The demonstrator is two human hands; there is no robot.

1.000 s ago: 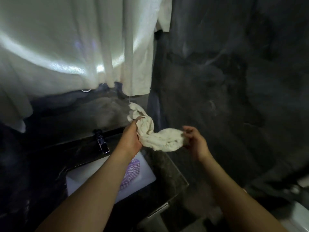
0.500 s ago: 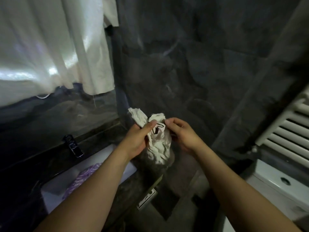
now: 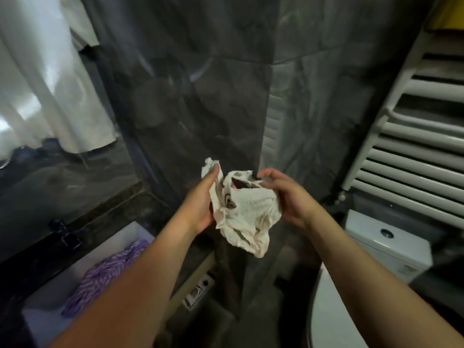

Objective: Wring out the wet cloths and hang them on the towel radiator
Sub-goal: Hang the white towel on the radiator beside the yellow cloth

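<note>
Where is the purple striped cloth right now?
The purple striped cloth lies at the head view's lower left, inside the white sink, right of the black tap, below-left of the white cloth held by the left hand and right hand.

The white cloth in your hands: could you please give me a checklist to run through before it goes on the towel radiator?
1. Both hands on the cloth: ok. The left hand and right hand grip the white cloth.
2. Cloth opened flat for hanging: not ok, it is bunched.
3. Cloth wrung dry: cannot tell.
4. Bare bars on the towel radiator: ok, several show on the right.
5. All cloths done: not ok, a purple cloth lies in the sink.
</note>
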